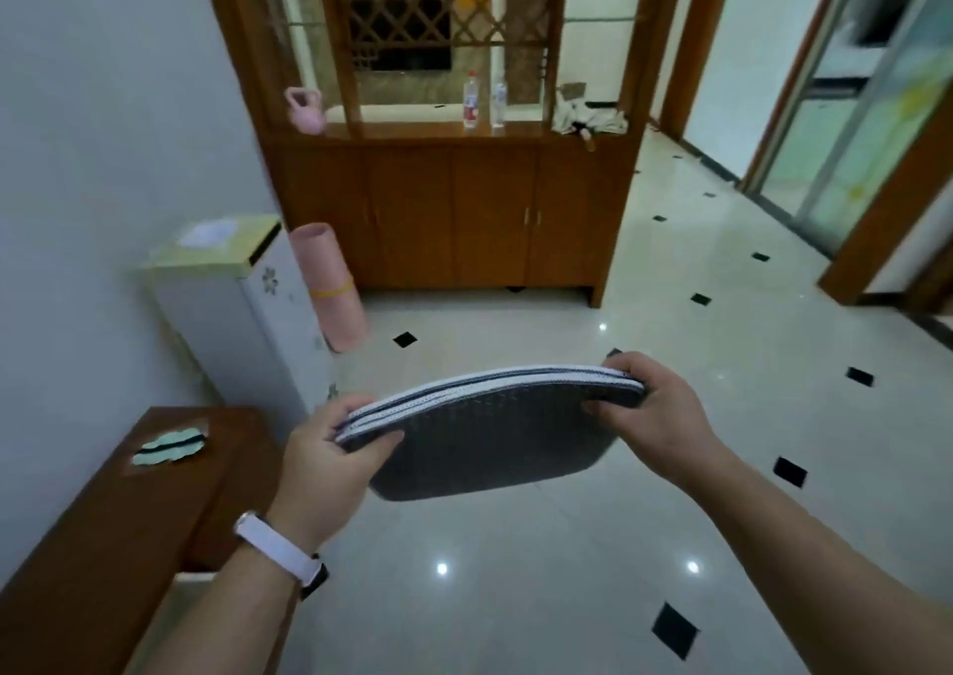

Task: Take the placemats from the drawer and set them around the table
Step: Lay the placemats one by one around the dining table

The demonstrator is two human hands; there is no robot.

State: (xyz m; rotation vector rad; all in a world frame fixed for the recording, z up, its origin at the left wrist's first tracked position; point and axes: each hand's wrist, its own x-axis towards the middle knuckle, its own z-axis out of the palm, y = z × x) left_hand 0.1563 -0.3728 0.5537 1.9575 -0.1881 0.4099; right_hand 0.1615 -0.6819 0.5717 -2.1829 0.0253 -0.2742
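Placemats (490, 437): a stack of several, held in the air over the floor, well in front of the body. Both hands carry it. The left hand (330, 463) pinches the near-left end, thumb on the grey face, fingers behind. The right hand (650, 406) pinches the far-right end the same way. Both grips are clenched on the stack.

The long axis runs left to right, the right end higher and farther, the left end lower and nearer. The stack is held by its top edge, the broad face turned to the person and hanging down. No dining table shows, so which way the stack must travel cannot be told. Each hand has one end, so either could peel a mat off.

The mats are dark grey and woven, with rounded corners and white stitched edging that shows as layered stripes along the top. The stack bows slightly, so probably flexible.

- White watch strap (278, 545) on the left wrist.
- Glossy pale tiled floor (515, 597) with small black diamond insets.
- Near left: brown wooden counter (103, 519) with a crumpled teal scrap (170, 445) on it.
- Farther left: small white cabinet (242, 323) with flower decals, and a rolled pink mat (330, 287) upright beside it.
- Far: wooden lattice sideboard (454, 210) holding a pink kettlebell (304, 112), two clear bottles (470, 102) and a folded umbrella (588, 117).
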